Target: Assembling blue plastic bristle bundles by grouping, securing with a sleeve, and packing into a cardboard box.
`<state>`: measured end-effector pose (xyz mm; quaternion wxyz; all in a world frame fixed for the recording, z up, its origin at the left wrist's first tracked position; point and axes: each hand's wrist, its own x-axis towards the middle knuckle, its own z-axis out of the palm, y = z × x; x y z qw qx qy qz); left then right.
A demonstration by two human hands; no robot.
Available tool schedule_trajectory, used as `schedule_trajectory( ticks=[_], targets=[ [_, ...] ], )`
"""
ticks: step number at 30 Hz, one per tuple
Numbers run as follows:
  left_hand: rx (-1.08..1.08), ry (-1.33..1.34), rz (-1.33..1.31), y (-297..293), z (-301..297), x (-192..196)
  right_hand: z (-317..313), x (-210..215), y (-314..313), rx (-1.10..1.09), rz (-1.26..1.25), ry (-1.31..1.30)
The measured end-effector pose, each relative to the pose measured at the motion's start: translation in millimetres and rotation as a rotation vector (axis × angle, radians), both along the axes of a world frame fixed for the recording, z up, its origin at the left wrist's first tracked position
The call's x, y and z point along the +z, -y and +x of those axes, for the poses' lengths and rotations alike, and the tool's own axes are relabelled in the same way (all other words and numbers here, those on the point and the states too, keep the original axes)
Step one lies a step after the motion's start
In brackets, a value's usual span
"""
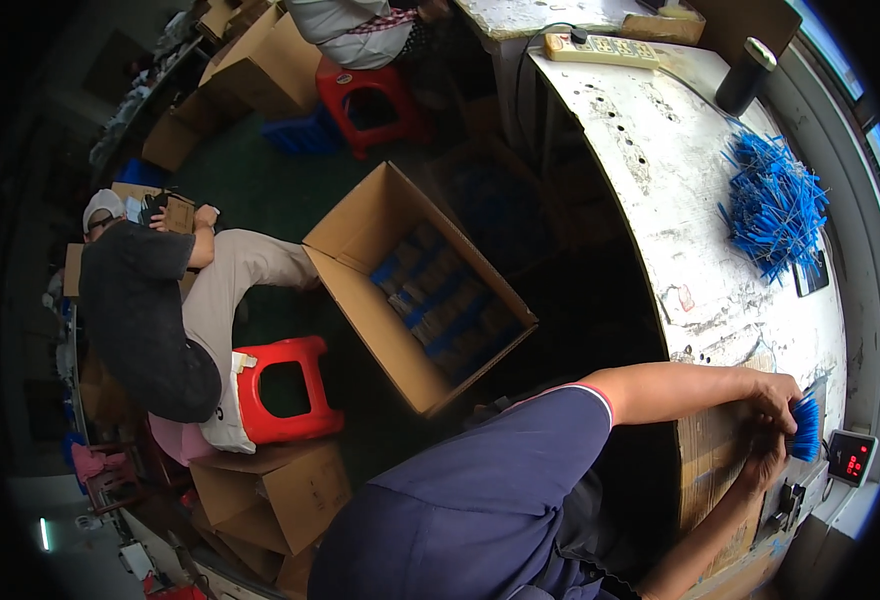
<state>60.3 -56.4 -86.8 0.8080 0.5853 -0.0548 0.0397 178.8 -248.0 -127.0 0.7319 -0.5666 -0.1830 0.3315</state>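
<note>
While both hands close on one blue bundle [807, 428] at lower right, ends stay even | left hand [772, 395] clamps from above, right hand [760, 462] from below | loose pile [775, 205] waits upper right on bench [660, 180] | open box [415, 285] centre.
</note>
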Motion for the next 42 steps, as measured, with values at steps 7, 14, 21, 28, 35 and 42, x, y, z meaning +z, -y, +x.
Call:
schedule_trajectory(
  ticks=[7, 14, 21, 28, 35, 42],
  targets=[
    [-0.041, 0.013, -0.024, 4.8, -13.6, 6.6, -51.1, 27.3, 1.0, 0.032, -0.004, -0.018],
    [-0.107, 0.056, 0.071, -10.6, -21.4, 1.4, -117.8, 75.2, 3.5, -0.17, -0.139, 0.065],
    [0.051, 0.018, -0.074, -28.9, -18.4, 12.5, -93.9, 77.0, 57.5, -0.408, 0.052, -0.007],
    [-0.013, 0.08, -0.14, -13.4, 5.8, 12.2, -80.0, 52.0, 135.0, -0.691, 0.308, 0.033],
    [0.032, 0.081, -0.21, -26.7, 2.1, 1.1, -86.8, 50.9, 110.7, -0.77, 0.201, 0.151],
    [0.062, 0.039, -0.238, -4.2, 1.0, 13.2, -90.1, 51.3, 123.0, -0.785, 0.159, 0.162]
  ],
)
